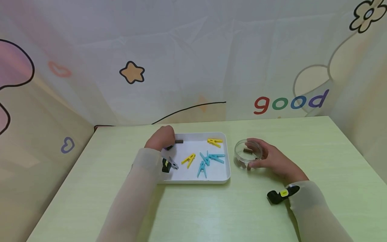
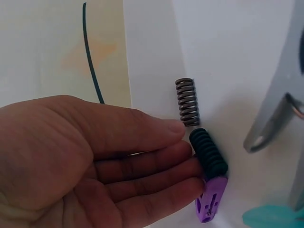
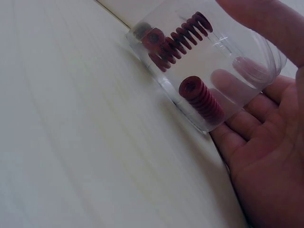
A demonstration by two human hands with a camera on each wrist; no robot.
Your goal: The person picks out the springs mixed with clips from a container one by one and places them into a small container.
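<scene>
My left hand [image 1: 163, 137] is over the far left part of a white tray [image 1: 193, 182]. In the left wrist view, its thumb tip is beside the lower end of a bare brown coil spring [image 2: 187, 102]. Its loosely bent fingers are right at a dark green spring [image 2: 208, 152], with a purple clothespin [image 2: 213, 199] below that. To the tray's right, my right hand [image 1: 273, 159] holds a round clear jar [image 1: 240, 156] between thumb and fingers. Several springs are inside it, and a red one [image 3: 204, 99] shows plainly in the right wrist view.
In the tray lie two yellow clothespins [image 1: 189, 160], three light blue clothespins [image 1: 202, 169] and a greyish one [image 1: 173, 163]. The pale green table [image 1: 193, 208] meets a printed cloth backdrop [image 1: 193, 67] behind the tray. Cloth hangs at both sides too.
</scene>
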